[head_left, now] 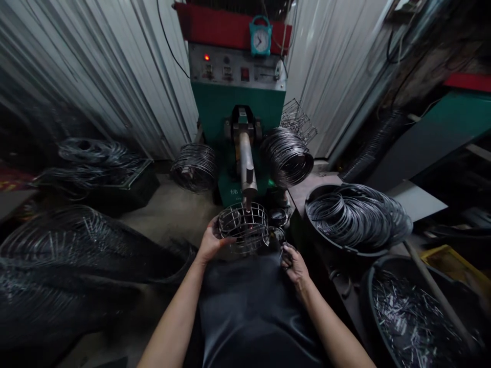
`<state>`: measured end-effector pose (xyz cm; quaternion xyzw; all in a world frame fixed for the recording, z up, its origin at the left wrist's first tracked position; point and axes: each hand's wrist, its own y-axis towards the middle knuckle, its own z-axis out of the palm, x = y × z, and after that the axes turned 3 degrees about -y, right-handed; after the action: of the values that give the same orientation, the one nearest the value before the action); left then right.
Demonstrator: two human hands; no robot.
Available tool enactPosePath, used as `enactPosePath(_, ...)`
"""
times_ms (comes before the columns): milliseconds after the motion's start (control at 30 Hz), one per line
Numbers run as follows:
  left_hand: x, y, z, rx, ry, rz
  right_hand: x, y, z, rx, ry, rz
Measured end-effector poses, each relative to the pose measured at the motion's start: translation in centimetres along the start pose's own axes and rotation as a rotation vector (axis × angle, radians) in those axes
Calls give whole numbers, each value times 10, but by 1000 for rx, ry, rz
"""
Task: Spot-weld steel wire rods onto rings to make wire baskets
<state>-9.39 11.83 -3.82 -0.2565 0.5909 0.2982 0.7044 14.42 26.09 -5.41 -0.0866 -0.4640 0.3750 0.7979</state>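
Note:
A round wire basket (pixel 245 236) is under the tip of the welding machine's arm (pixel 247 163), and some of its mesh is dark and hard to make out. My left hand (pixel 210 243) grips its left side, thumb along the front and fingers around the wires. To the right of the basket, my right hand (pixel 294 263) is closed in a pinch near waist height. Whatever lies between those fingertips is too small and dark to name. Small wire rings (pixel 278 217) sit just beyond this hand. A black apron (pixel 253 301) covers my lap.
The green machine (pixel 205 107) stands ahead, with a lit red lamp and a blue clock (pixel 261 41). Wire coils hang left (pixel 194 166) and right (pixel 287 156) of its arm. On the right are a tub of wire rings (pixel 355 220) and a bin of short metal pieces (pixel 410 317). Dark mesh (pixel 69 245) lies left.

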Motion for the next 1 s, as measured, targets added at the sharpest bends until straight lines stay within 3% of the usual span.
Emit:
enactPosePath(133,-9,-19,-4,0,96,62,-2,-6,-3,38,-55,-1)
enactPosePath(367,-4,-45,-6,1,310,153,1,-15,-7,150,-127,249)
enactPosePath(467,-10,-52,-2,12,409,184,1,-17,-8,116,-170,265)
enactPosePath(533,-16,-55,0,14,471,202,-1,-17,-10,93,-179,175)
enactPosePath(600,-22,-57,2,12,508,217,-4,-18,-15,78,-236,-38)
enactPosePath(667,-26,-59,4,4,530,231,-10,-19,-23,80,-412,-272)
enactPosePath(733,-28,-60,5,-2,539,241,-17,-19,-32,90,-632,-413)
enactPosePath(867,-31,-64,9,-3,565,248,-26,-19,-45,68,-760,-461)
enactPosePath(1000,-34,-65,14,-47,656,258,-19,-17,-44,-37,-490,-402)
